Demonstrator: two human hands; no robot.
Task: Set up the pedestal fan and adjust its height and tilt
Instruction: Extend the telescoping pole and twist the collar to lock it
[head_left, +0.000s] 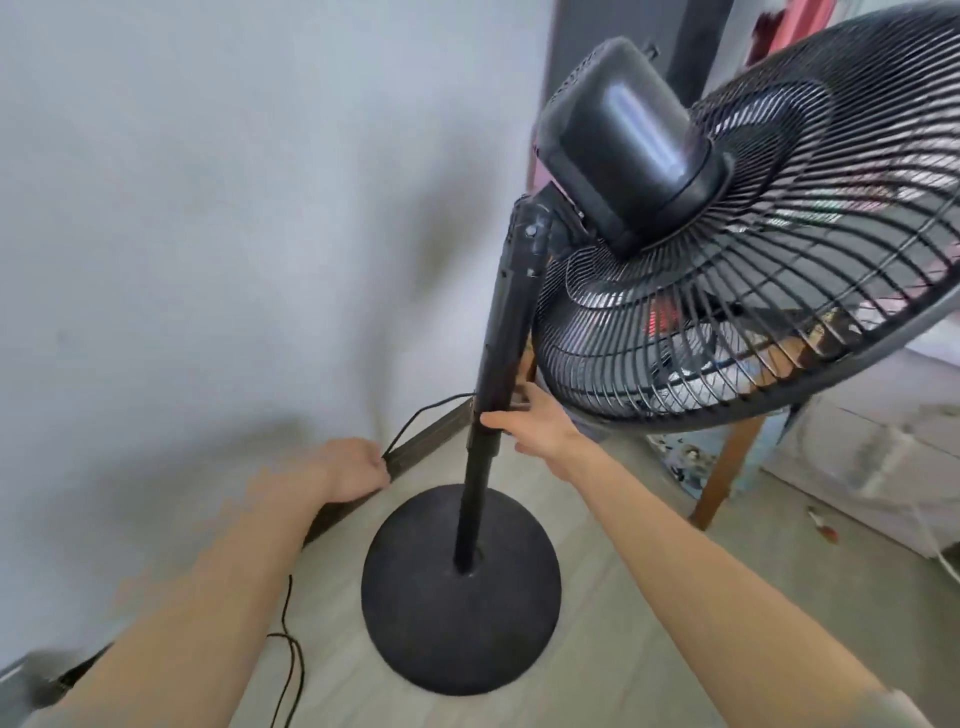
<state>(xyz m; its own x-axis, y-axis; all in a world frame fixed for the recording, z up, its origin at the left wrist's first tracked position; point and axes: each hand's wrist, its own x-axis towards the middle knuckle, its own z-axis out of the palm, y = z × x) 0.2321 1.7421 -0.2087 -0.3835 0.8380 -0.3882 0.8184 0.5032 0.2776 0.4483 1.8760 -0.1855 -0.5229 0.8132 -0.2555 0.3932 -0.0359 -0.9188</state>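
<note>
The right hand has its grip closed around the pole of the fan, thumb on the near side and fingers wrapped behind, just where the thicker upper tube meets the thinner lower one. The left hand is low beside the wall, its back turned up and its fingers curled; its grip holds the black cord, which runs from the pole down to those fingers. More cord lies looped on the floor under the left forearm.

The fan stands upright on its round black base, which sits flat on the pale floor close to the dark skirting board and the white wall. Its head is tilted, with the wire grille to the right. Behind the grille a wooden leg stands on the floor.
</note>
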